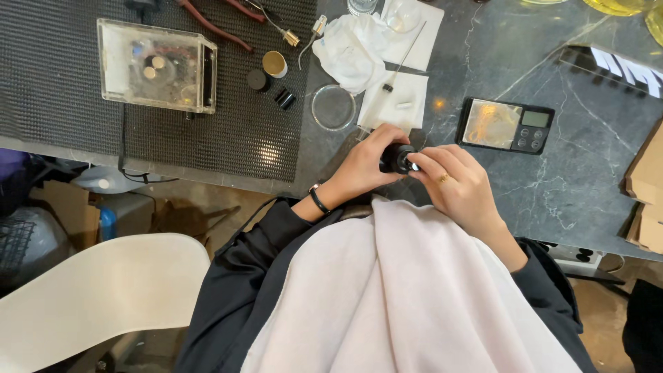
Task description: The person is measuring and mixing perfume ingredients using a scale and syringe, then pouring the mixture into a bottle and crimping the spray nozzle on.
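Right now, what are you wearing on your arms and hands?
Both arms have dark sleeves pushed back from the wrists. The left hand has a thin dark bracelet at its wrist. The right hand wears a small gold ring on one finger. No gloves on either hand.

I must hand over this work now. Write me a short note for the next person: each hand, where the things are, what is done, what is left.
Left hand: holds the small black cylinder at the table edge.
Right hand: fingertips on the cylinder's lit end.
Nearby: glass dish and white tissue just beyond the hands, pocket scale to the right, clear plastic box and pliers on the black mat.
Done: cylinder is picked up, in both hands.
Left: it is not yet put down; the dish looks empty.
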